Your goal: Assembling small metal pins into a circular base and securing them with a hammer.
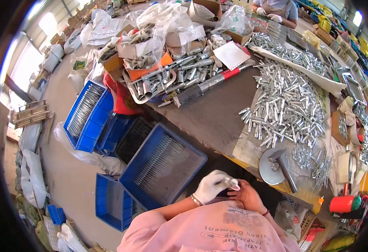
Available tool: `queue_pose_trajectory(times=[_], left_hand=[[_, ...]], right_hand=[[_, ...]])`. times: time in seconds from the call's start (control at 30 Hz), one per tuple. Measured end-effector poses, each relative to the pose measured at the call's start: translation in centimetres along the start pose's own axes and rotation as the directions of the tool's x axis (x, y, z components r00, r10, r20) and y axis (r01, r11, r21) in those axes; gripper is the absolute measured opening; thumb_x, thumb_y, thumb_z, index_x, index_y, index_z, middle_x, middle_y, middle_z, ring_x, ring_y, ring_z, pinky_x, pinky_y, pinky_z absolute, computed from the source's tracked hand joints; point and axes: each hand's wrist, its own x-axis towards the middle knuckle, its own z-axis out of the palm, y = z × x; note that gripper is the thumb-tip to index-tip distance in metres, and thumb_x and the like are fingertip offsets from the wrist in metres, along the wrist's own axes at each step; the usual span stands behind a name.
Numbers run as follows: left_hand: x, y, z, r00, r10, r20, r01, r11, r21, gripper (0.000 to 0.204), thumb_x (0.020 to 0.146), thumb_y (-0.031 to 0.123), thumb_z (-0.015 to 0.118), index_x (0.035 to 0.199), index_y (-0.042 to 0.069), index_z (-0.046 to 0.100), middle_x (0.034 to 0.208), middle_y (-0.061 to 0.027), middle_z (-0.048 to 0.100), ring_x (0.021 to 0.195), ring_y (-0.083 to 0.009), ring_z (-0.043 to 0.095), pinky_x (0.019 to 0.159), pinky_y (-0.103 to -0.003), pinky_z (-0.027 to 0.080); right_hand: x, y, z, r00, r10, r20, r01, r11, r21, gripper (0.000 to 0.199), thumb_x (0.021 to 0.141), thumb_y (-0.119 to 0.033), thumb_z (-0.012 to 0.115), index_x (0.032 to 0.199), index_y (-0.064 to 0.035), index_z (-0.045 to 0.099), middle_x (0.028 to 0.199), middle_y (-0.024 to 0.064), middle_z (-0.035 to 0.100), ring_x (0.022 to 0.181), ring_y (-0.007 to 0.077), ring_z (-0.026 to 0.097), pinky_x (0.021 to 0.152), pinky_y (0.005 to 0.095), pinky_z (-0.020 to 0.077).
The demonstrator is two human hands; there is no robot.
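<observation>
My left hand (pixel 212 187), in a white glove, is held close in front of my pink shirt. Its thumb and fingers come together in a pinch; whatever lies between them is too small to make out. Bare and half turned palm up, my right hand (pixel 249 196) is just beside it, fingers loosely bent and apart, almost touching the glove's fingertips. Left of the hands stands a blue bin (pixel 194 157) with a row of thin metal rods (pixel 158 161) in it. A hammer (pixel 285 171) rests across a round metal plate (pixel 268 171) at the bench's near edge.
Metal sleeves (pixel 286 105) lie heaped on the bench (pixel 221 113), with small fasteners (pixel 303 156) nearer. A tray (pixel 138 100) of tubes sits farther back. More blue bins (pixel 83 138) stand at the left. Across the bench, a co-worker's gloved hands (pixel 272 16) show.
</observation>
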Motion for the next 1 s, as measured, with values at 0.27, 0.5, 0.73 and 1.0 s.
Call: queue_pose_trajectory(times=[0.27,0.5,0.73,1.0], left_hand=[[-0.5,-1.2,-2.3,0.97,-0.163,0.179,0.15,0.985,0.085,0.021,0.094,0.026,0.081,0.099,0.005,0.082,0.094,-0.013,0.067,0.092,-0.0261,0.067,0.081,-0.039,0.054],[-1.5,-2.4,-2.5,0.89,-0.418,0.184,0.445,0.884,-0.143,0.043,0.095,0.027,0.083,0.129,0.004,0.071,0.123,-0.0092,0.067,0.11,-0.0191,0.066,0.098,-0.035,0.054],[-0.6,0.7,-3.5,0.771,-0.487,0.41,0.618,0.728,-0.297,0.029,0.096,0.019,0.077,0.122,0.005,0.073,0.105,-0.002,0.073,0.099,-0.0134,0.069,0.086,-0.03,0.056],[-1.7,0.4,-1.7,0.998,-0.014,0.055,0.003,0.98,0.197,0.029,0.092,0.011,0.076,0.12,0.007,0.076,0.108,-0.0142,0.075,0.1,-0.0338,0.074,0.088,-0.041,0.06]], right_hand=[[1.2,1.0,2.5,0.963,0.046,-0.264,-0.132,0.939,-0.318,0.031,0.101,-0.007,0.074,0.129,-0.0079,0.062,0.116,0.0068,0.072,0.097,0.0181,0.075,0.08,0.0317,0.0633],[0.9,2.0,2.4,0.938,-0.348,-0.003,0.327,0.886,-0.329,0.025,0.097,0.003,0.073,0.119,-0.0042,0.064,0.114,0.0073,0.071,0.104,0.019,0.072,0.093,0.0344,0.0601],[0.3,0.8,3.3,0.972,-0.234,-0.029,0.2,0.884,-0.422,0.031,0.092,0.008,0.074,0.118,-0.0044,0.063,0.102,0.0021,0.064,0.1,0.0132,0.064,0.096,0.0284,0.0508],[1.0,-0.3,4.2,0.962,-0.053,-0.266,-0.055,0.922,-0.383,0.02,0.095,-0.001,0.073,0.108,-0.0075,0.059,0.097,0.0017,0.064,0.084,0.0104,0.062,0.075,0.0263,0.0509]])
